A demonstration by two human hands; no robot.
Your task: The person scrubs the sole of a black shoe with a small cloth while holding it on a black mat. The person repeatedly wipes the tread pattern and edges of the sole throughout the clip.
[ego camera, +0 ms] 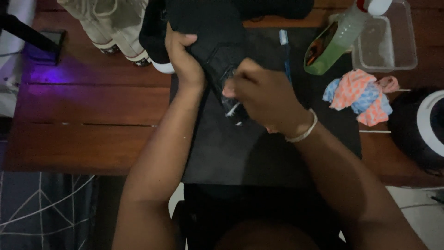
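The left hand (pixel 185 58) was clamped over the upper side of a black shoe (pixel 215 41), its fingers (pixel 182 38) curled around the edge and pinning the shoe down on a black mat (pixel 259 153) that covered the middle of the wooden surface (pixel 92 106). The shoe lay just beyond both hands, its long axis running on a slant from the far left toward the near right, so that its nearer end pointed at the right hand (pixel 266 97). That hand was clenched around a small dark tool (pixel 233 111), probably a brush with a pale tip, pressed against the shoe's nearer end; the exact thing was too dim to name. Of the two, the right hand was at the working end, while the left steadied the far part.

A pair of pale high-top sneakers (pixel 115 28) stood at the far left, beside another dark shoe with a white toe (pixel 157 41). A blue-handled toothbrush (pixel 285 51) lay on the mat just right of the black shoe. Further right lay a spray bottle of green liquid (pixel 335 41), tilted against a clear plastic container (pixel 388 41), and a crumpled orange, blue and pink cloth (pixel 360 95) sat near the mat's right edge.
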